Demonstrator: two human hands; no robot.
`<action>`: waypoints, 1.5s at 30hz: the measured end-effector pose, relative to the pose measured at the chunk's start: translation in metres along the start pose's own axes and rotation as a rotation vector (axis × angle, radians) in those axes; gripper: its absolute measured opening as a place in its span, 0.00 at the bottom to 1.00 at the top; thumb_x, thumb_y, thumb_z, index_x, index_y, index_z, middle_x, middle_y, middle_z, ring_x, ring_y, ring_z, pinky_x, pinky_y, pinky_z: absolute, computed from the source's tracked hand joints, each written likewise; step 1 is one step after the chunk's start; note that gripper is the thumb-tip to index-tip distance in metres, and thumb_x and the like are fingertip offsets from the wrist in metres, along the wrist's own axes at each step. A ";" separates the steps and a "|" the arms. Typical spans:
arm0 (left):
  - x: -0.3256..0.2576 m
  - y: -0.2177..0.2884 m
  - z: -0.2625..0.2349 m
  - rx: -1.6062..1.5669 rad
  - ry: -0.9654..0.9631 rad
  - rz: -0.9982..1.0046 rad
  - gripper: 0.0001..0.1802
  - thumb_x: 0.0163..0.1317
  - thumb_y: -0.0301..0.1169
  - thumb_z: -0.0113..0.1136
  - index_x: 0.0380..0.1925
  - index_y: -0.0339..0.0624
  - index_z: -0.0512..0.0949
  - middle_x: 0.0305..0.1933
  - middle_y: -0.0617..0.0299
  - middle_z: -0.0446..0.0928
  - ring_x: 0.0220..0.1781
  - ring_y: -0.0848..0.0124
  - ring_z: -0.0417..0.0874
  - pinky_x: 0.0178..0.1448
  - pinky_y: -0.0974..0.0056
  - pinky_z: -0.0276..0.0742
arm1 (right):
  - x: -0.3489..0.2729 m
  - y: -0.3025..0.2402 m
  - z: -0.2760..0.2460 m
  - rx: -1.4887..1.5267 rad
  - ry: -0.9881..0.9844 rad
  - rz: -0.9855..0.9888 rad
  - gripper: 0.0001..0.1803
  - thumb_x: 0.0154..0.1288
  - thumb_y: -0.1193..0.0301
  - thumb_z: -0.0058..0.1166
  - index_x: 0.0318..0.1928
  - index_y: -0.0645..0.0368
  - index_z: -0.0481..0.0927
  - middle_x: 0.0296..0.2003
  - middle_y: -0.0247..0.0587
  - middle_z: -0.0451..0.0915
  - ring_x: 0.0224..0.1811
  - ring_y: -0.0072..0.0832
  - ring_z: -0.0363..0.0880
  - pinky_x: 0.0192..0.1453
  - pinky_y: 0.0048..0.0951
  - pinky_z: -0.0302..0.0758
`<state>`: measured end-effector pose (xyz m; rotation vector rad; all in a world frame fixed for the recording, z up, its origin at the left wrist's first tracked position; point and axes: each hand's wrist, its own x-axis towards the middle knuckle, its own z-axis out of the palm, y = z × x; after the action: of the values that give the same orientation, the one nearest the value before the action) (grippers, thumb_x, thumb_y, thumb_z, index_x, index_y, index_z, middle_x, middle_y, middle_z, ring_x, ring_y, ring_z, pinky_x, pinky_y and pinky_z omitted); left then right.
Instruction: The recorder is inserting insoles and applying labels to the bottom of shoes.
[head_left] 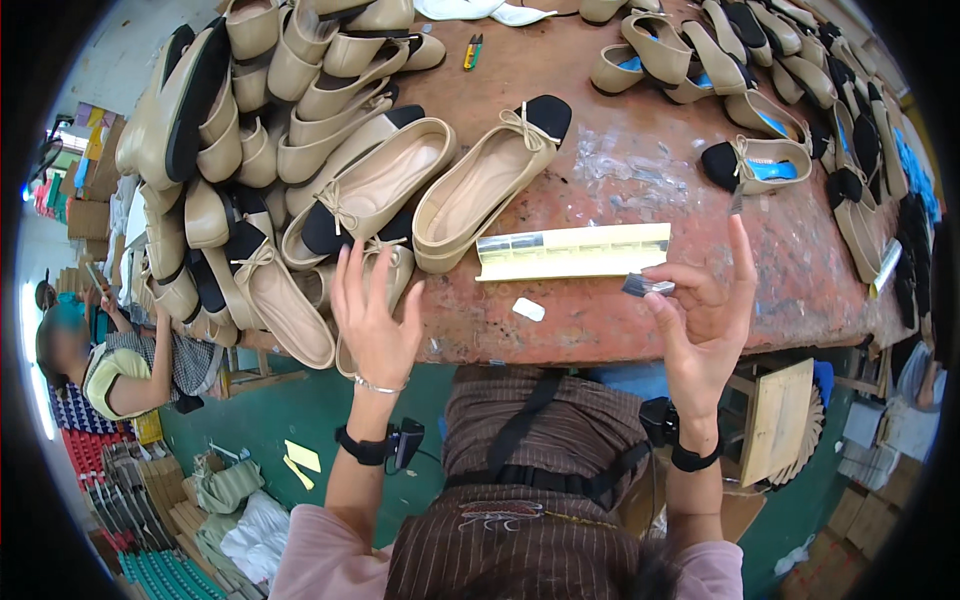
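Note:
My left hand (pixel 378 318) is open, fingers spread, just in front of a pile of beige flat shoes; whether its fingertips touch the nearest shoe (pixel 385 195), with a black toe and a thin bow, I cannot tell. Between thumb and fingers, my right hand (pixel 705 318) pinches a small dark grey and silver label (pixel 640 285), its index finger pointing up. Beside that label lies a pale yellow strip (pixel 575 258) with a row of shiny labels along it. Left of the strip, a single beige flat shoe (pixel 480 195) with a black toe rests on the table.
The worn reddish table (pixel 620 335) carries a small white paper piece (pixel 528 309) near its front edge and yellow-handled thread snips (pixel 473 52) farther back. More shoes (pixel 765 165), several with blue inside, crowd the right side. Another person (pixel 120 370) is at the far left.

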<state>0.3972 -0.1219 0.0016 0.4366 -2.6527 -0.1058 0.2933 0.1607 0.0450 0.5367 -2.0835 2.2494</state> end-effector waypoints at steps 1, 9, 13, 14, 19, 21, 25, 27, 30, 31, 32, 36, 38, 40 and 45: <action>0.015 0.010 -0.002 -0.136 0.054 0.086 0.22 0.54 0.33 0.72 0.50 0.40 0.82 0.71 0.45 0.67 0.70 0.45 0.68 0.71 0.47 0.66 | -0.001 -0.001 0.000 -0.003 0.006 0.003 0.48 0.64 0.89 0.54 0.78 0.60 0.43 0.45 0.48 0.83 0.49 0.27 0.82 0.53 0.26 0.80; 0.117 0.029 0.066 -0.215 -0.397 0.295 0.19 0.54 0.41 0.72 0.41 0.39 0.84 0.70 0.42 0.69 0.68 0.44 0.72 0.66 0.49 0.72 | -0.008 -0.010 0.006 0.040 -0.084 -0.016 0.49 0.62 0.92 0.52 0.78 0.60 0.41 0.49 0.53 0.81 0.49 0.30 0.82 0.50 0.29 0.82; 0.140 0.014 0.064 -0.932 -0.162 0.126 0.16 0.63 0.36 0.67 0.44 0.35 0.84 0.63 0.48 0.77 0.59 0.65 0.81 0.59 0.62 0.77 | -0.004 -0.014 -0.003 0.008 -0.107 0.011 0.51 0.58 0.92 0.56 0.78 0.60 0.43 0.57 0.55 0.76 0.41 0.26 0.80 0.48 0.27 0.82; 0.141 0.008 0.049 -1.153 -0.443 -0.192 0.14 0.67 0.34 0.65 0.46 0.36 0.83 0.54 0.56 0.82 0.49 0.74 0.84 0.50 0.70 0.79 | -0.001 -0.014 -0.004 0.009 -0.102 0.014 0.51 0.58 0.92 0.56 0.78 0.60 0.43 0.57 0.55 0.76 0.41 0.26 0.80 0.48 0.27 0.82; 0.107 0.021 -0.011 -1.751 -0.614 -0.454 0.26 0.68 0.32 0.60 0.62 0.30 0.70 0.52 0.53 0.83 0.47 0.70 0.87 0.51 0.67 0.85 | 0.022 -0.031 -0.001 0.022 -0.289 -0.208 0.51 0.55 0.92 0.58 0.76 0.61 0.47 0.62 0.60 0.71 0.45 0.31 0.81 0.44 0.26 0.83; 0.081 0.019 -0.012 -2.004 -0.813 -0.570 0.29 0.68 0.33 0.60 0.65 0.29 0.67 0.55 0.50 0.81 0.51 0.67 0.87 0.55 0.64 0.85 | 0.035 -0.041 0.010 -0.060 -0.307 -0.251 0.56 0.51 0.90 0.62 0.78 0.61 0.44 0.57 0.55 0.74 0.37 0.24 0.77 0.44 0.25 0.79; 0.050 0.032 -0.025 -2.059 -0.850 -0.612 0.32 0.66 0.32 0.62 0.67 0.30 0.65 0.58 0.49 0.80 0.53 0.65 0.86 0.60 0.62 0.83 | 0.047 -0.051 0.024 -0.191 -0.502 -0.405 0.49 0.50 0.90 0.64 0.73 0.63 0.58 0.65 0.58 0.72 0.37 0.24 0.77 0.38 0.23 0.78; 0.045 0.036 -0.028 -2.045 -0.866 -0.584 0.31 0.66 0.30 0.62 0.67 0.30 0.66 0.58 0.49 0.80 0.53 0.65 0.86 0.60 0.62 0.82 | 0.046 -0.058 0.028 -0.224 -0.556 -0.402 0.47 0.49 0.91 0.64 0.71 0.64 0.61 0.69 0.56 0.69 0.41 0.28 0.80 0.38 0.23 0.78; 0.039 0.033 -0.030 -2.015 -0.939 -0.556 0.30 0.65 0.31 0.64 0.65 0.30 0.69 0.56 0.52 0.81 0.51 0.69 0.86 0.57 0.64 0.82 | 0.045 -0.051 0.031 -0.355 -0.555 -0.488 0.46 0.48 0.89 0.66 0.70 0.62 0.64 0.68 0.55 0.70 0.49 0.39 0.81 0.39 0.27 0.81; 0.037 0.033 -0.031 -1.989 -0.976 -0.526 0.29 0.65 0.31 0.64 0.64 0.30 0.70 0.55 0.54 0.82 0.51 0.70 0.86 0.56 0.65 0.82 | 0.043 -0.051 0.032 -0.443 -0.581 -0.475 0.45 0.49 0.89 0.66 0.70 0.61 0.64 0.67 0.56 0.70 0.52 0.43 0.80 0.39 0.29 0.82; 0.034 0.032 -0.032 -1.956 -0.963 -0.534 0.28 0.64 0.32 0.66 0.61 0.30 0.73 0.53 0.56 0.83 0.49 0.73 0.86 0.54 0.67 0.81 | 0.041 -0.054 0.031 -0.438 -0.579 -0.410 0.50 0.45 0.83 0.72 0.71 0.58 0.64 0.64 0.53 0.72 0.55 0.47 0.78 0.45 0.36 0.82; 0.025 0.014 -0.034 -1.805 -1.102 -0.394 0.24 0.61 0.34 0.69 0.54 0.31 0.80 0.49 0.59 0.84 0.47 0.75 0.84 0.54 0.69 0.78 | 0.042 -0.054 0.027 -0.848 -0.282 -0.295 0.71 0.20 0.63 0.84 0.74 0.54 0.61 0.59 0.47 0.72 0.57 0.46 0.74 0.57 0.42 0.77; 0.022 0.010 -0.035 -1.810 -1.089 -0.428 0.24 0.61 0.33 0.69 0.54 0.31 0.80 0.49 0.60 0.84 0.47 0.76 0.84 0.54 0.69 0.78 | 0.043 -0.039 0.029 -0.757 -0.192 -0.160 0.75 0.18 0.58 0.85 0.76 0.54 0.58 0.62 0.49 0.70 0.61 0.44 0.73 0.59 0.40 0.75; 0.018 0.008 -0.042 -1.792 -1.055 -0.468 0.23 0.60 0.33 0.69 0.53 0.31 0.80 0.48 0.60 0.84 0.47 0.76 0.83 0.54 0.69 0.78 | 0.038 -0.025 0.030 -0.732 -0.141 -0.172 0.76 0.19 0.57 0.85 0.76 0.55 0.57 0.64 0.50 0.69 0.65 0.45 0.71 0.63 0.40 0.73; 0.014 -0.005 -0.060 -1.448 -0.803 -0.270 0.18 0.59 0.31 0.70 0.47 0.32 0.83 0.44 0.60 0.85 0.45 0.75 0.83 0.50 0.69 0.77 | 0.005 -0.022 0.054 -0.612 -0.138 -0.204 0.71 0.31 0.58 0.84 0.76 0.59 0.53 0.71 0.58 0.58 0.74 0.53 0.59 0.76 0.48 0.59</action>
<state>0.4132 -0.1318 0.0601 0.2126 -2.2724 -2.4299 0.3066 0.1096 0.0695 0.8159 -2.4760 1.3931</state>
